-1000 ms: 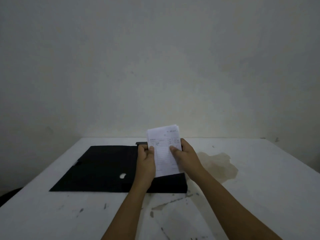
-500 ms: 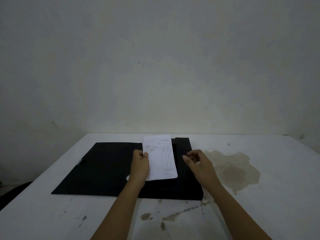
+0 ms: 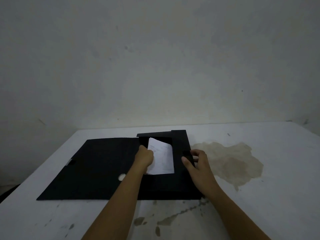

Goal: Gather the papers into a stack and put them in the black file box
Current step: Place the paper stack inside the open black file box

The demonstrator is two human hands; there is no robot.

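The black file box [image 3: 97, 168] lies open and flat on the white table [image 3: 259, 205], its lid spread to the left. A small stack of white papers [image 3: 162, 157] rests inside the right half of the box, its top edge tucked under a black flap. My left hand [image 3: 144, 157] pinches the stack's left edge. My right hand [image 3: 197, 164] holds the black side flap [image 3: 187, 156] at the box's right edge, thumb and fingers closed around it.
A large brownish stain [image 3: 230, 160] spreads on the table right of the box. Dark smudges [image 3: 155, 222] mark the near table surface. A pale wall [image 3: 155, 58] rises directly behind the table. A round white finger hole [image 3: 121, 177] shows in the box lid.
My left hand lowered the papers from in front of me into the box. My right hand let go of the stack and took hold of the box's right flap.
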